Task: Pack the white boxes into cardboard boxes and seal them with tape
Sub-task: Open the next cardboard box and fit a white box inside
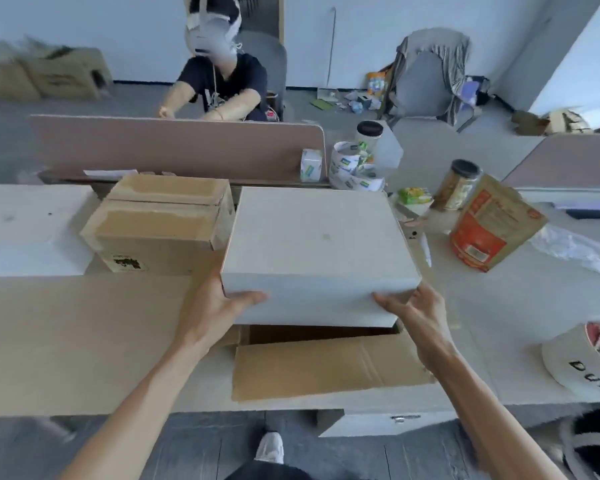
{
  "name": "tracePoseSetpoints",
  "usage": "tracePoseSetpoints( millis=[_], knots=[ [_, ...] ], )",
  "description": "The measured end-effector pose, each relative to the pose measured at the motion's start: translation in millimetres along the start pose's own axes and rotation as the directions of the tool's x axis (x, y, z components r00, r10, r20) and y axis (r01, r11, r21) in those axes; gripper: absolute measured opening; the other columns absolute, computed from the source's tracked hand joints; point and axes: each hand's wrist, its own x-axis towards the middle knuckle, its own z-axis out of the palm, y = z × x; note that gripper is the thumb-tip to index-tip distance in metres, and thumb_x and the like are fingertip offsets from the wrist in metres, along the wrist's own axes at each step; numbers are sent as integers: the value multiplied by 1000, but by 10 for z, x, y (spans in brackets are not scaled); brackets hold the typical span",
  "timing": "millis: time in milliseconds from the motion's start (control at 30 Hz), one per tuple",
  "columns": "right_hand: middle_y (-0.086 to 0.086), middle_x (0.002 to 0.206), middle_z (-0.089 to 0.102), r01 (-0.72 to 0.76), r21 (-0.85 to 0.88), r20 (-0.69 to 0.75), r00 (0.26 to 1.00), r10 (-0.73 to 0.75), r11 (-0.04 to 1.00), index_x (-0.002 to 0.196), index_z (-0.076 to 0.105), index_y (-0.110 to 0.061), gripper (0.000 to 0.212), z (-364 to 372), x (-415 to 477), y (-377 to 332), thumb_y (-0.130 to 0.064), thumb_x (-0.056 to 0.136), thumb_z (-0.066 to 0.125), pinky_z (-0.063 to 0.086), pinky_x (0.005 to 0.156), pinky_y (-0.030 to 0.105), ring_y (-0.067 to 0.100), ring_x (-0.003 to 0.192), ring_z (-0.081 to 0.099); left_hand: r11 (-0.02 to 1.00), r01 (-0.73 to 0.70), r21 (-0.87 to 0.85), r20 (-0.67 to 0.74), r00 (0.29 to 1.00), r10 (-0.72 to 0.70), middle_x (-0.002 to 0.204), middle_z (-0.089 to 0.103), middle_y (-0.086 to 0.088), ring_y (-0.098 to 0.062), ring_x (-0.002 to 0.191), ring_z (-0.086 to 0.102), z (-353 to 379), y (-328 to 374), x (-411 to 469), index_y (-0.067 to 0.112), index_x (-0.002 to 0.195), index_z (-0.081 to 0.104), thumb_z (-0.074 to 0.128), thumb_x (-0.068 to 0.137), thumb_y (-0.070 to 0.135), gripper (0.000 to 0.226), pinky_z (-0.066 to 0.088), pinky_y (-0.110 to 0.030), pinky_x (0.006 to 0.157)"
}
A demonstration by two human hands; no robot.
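A large white box (pixel 316 244) hangs tilted over an open cardboard box (pixel 329 365), whose front flap lies folded toward me. My left hand (pixel 219 303) grips the white box at its near left corner, thumb across the front face. My right hand (pixel 420 310) holds the near right corner, fingers spread along the front face. A flat sheet of cardboard (pixel 77 341) lies on the table to the left. A taped cardboard box (pixel 160 223) stands behind it, and another white box (pixel 32 226) sits at the far left.
A roll of tape (pixel 582 358) lies at the right table edge. A red and brown bag (pixel 492 223), jars (pixel 459 185), printed tape rolls (pixel 350 168) and a plastic wrapper (pixel 572 247) crowd the right side. A person (pixel 219 77) sits beyond the divider (pixel 174 147).
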Motion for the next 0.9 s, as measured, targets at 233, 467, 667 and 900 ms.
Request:
tracePoseSetpoints(
  millis=[233,467,667,900],
  knots=[
    [2,101,75,-17,-6,125,992,17,1000,98,72,-24,28,-388,109,177,-13,75,84,54,91,48,22,101,69,999,16,50,-138,990,-9,116,67,15,-3,107,61,404,70,-388,26,126,58,87,68,30,65,50,-28,93],
    [-14,101,73,15,-78,148,989,-3,997,110,69,-21,32,-413,167,308,-13,81,79,48,84,24,2,99,66,997,68,-25,-168,983,-71,119,65,12,-8,113,58,538,-163,-280,22,130,53,88,68,22,71,49,-31,94],
    [-11,94,73,-75,-280,161,979,124,957,105,65,-23,28,-255,167,605,-23,81,80,48,76,21,8,95,67,986,82,144,-79,994,-71,128,53,7,-11,120,47,427,-401,-203,15,144,35,75,83,11,73,38,-7,85],
    [5,140,53,-42,-697,248,923,296,716,147,42,-20,70,-107,313,563,-49,88,66,41,104,36,26,129,49,863,58,502,226,954,-195,161,9,11,-10,148,8,130,-667,4,27,153,19,56,93,50,74,14,-37,119]
  ],
)
